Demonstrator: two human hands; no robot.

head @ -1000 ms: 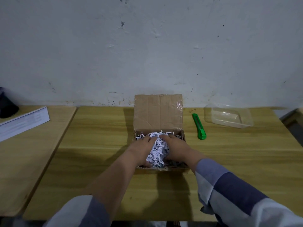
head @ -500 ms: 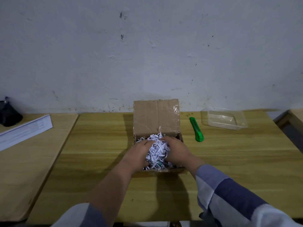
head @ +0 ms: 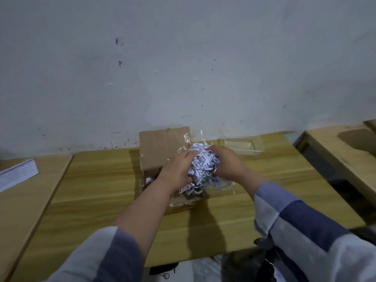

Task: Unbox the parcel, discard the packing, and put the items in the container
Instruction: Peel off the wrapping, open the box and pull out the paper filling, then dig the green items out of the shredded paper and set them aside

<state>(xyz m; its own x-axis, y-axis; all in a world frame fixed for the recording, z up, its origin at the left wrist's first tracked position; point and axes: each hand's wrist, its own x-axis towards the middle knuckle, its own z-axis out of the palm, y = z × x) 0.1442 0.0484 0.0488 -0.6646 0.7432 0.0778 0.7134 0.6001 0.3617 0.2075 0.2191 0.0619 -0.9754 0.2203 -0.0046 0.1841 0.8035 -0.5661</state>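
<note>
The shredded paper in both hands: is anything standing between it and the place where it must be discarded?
No discard place shows in the head view, so this cannot be judged. The left hand and right hand hold the shredded paper above the cardboard box, and nothing visible blocks it.

white shredded paper [head: 202,163], brown cardboard box [head: 162,148], blue-and-white blocked sleeves [head: 301,226] (clear plastic container [head: 242,146])

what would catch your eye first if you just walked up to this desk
The wad of white shredded paper at the middle of the wooden desk, pressed between the left hand and right hand just above the open cardboard box. After that, the clear plastic container at the back right, by the wall.
</note>
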